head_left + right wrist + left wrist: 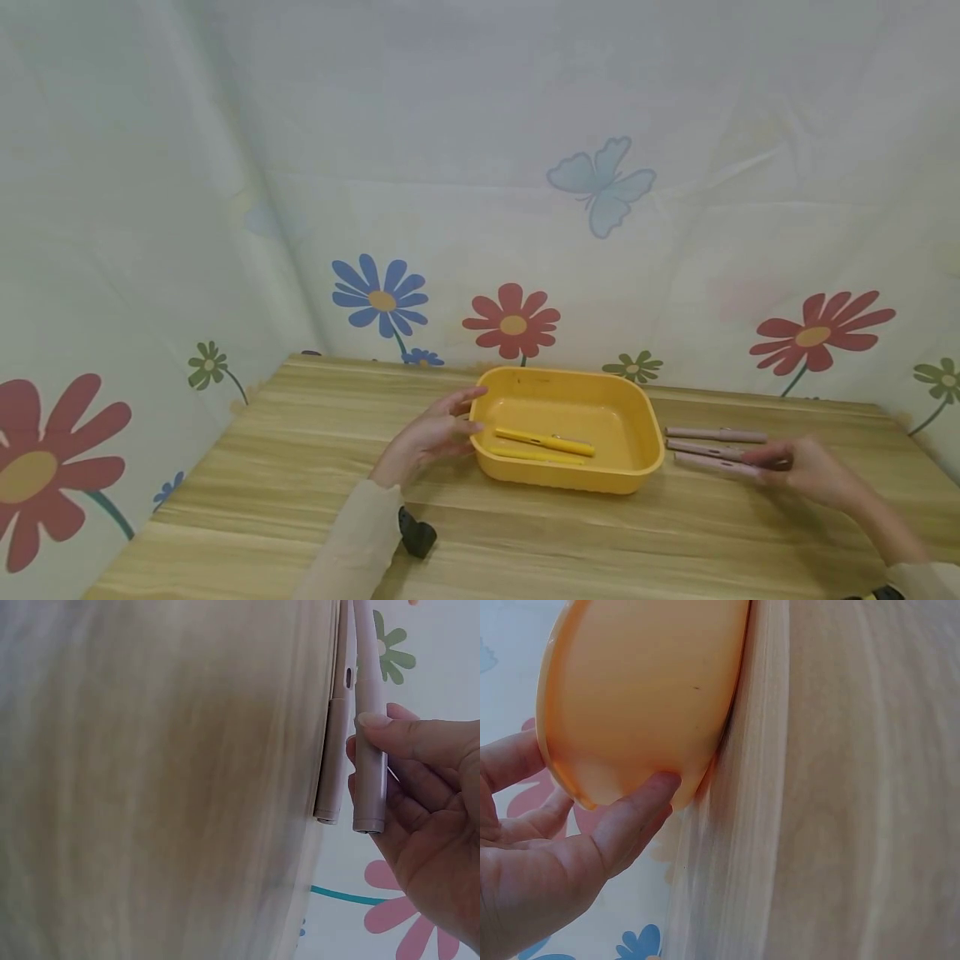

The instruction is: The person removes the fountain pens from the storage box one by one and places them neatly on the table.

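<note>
A yellow plastic basket [645, 417] sits on the table with two yellow pens [573, 447] lying inside it. My left hand [435, 433] holds the basket's left end, with fingertips on the outer wall [641, 697] and at the rim. Right of the basket, three pale pink pens lie side by side, among them the far pen [705, 434]. The nearest pink pen [369, 772] is pinched between the thumb and fingers of my right hand [810, 471]. Beside it in the right wrist view, another pink pen [335, 757] lies close to the tabletop.
The wood-grain table [540, 542] ends at the back against a white cloth [450, 167] printed with flowers and a butterfly. More of this cloth hangs along the left side. A black strap piece [417, 533] is on my left sleeve.
</note>
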Available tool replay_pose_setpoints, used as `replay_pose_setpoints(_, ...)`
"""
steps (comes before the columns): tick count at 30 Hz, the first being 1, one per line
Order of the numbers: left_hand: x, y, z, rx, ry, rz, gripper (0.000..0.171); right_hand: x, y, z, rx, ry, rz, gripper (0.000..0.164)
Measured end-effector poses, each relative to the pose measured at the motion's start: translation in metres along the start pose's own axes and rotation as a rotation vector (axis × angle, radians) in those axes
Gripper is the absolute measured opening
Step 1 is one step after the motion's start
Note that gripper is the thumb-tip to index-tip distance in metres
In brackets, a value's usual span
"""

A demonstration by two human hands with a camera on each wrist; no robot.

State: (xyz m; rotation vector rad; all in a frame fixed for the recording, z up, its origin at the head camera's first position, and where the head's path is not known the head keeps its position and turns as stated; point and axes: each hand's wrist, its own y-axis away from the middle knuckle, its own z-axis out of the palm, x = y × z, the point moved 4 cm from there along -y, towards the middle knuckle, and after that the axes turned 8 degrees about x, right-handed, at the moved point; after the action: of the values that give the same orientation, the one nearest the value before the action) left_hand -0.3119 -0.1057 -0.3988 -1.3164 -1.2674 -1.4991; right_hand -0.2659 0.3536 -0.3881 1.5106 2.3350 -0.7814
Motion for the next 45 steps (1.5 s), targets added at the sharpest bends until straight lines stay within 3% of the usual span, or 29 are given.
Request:
replay_pose_setpoints(20, -0.0005, -0.0016, 0.0009, -0.007, 0.020, -0.016, 0.061, 0.0026, -0.0065, 0.0082, -0.067, 0.067, -0.083, 0.020)
replay_pose_setpoints(31, 0.0011, 0.0018, -0.0008, 0.021, -0.028, -0.021, 0.061, 0.0037, -0.0092, 0.0088, -0.099, 0.055, -0.048, 0.020)
replay_pose_setpoints(45, 0.0001, 0.0005, -0.0003, -0.009, -0.005, -0.003, 0.061, -0.0025, -0.0078, 0.0030, -0.062, 0.060, -0.029, 0.022)
